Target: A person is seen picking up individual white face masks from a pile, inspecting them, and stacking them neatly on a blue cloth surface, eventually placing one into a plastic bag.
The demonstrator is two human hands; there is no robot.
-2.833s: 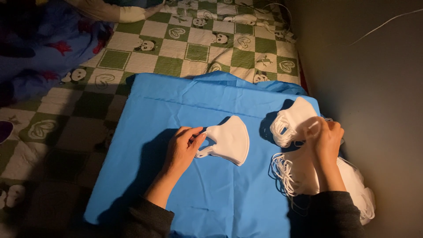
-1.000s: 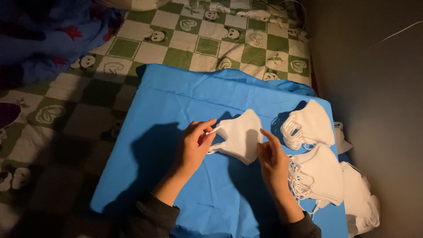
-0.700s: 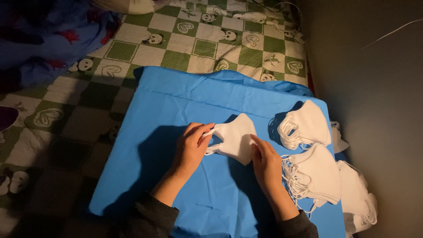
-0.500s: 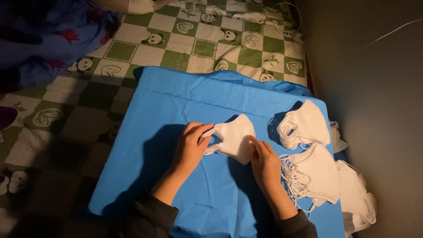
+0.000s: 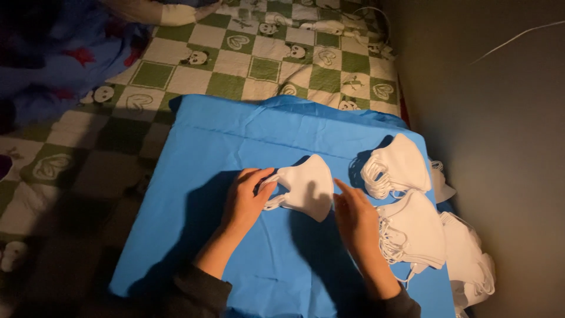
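At centre of the blue cloth: left hand (image 5: pixel 246 200) lies palm-down, fingertips pinching the ear-loop end of a single folded white fabric face mask (image 5: pixel 307 187). Right hand (image 5: pixel 355 217) at the mask's 4 o'clock, fingers loosely extended and narrow, tips touching or just off the mask's right edge; cannot tell if it grips. Mask lies flat on the bright blue non-woven sheet (image 5: pixel 200 153), near its middle.

Outward, 3 o'clock of the mask: an upper stack of white masks (image 5: pixel 399 165), loops bunched on its left side. At 4 o'clock, a lower stack of white masks (image 5: pixel 418 228), just beside the right wrist. More white masks (image 5: pixel 471 265) spill past the sheet's right edge toward the grey wall (image 5: pixel 500 118).

At 12 o'clock, green-and-white checked bedspread (image 5: pixel 265 65); at 10 o'clock, dark blue patterned blanket (image 5: pixel 53 65).

Judgement: many masks already stacked at right; this one is mid-handling, not yet on a pile. No unprocessed supply visible.
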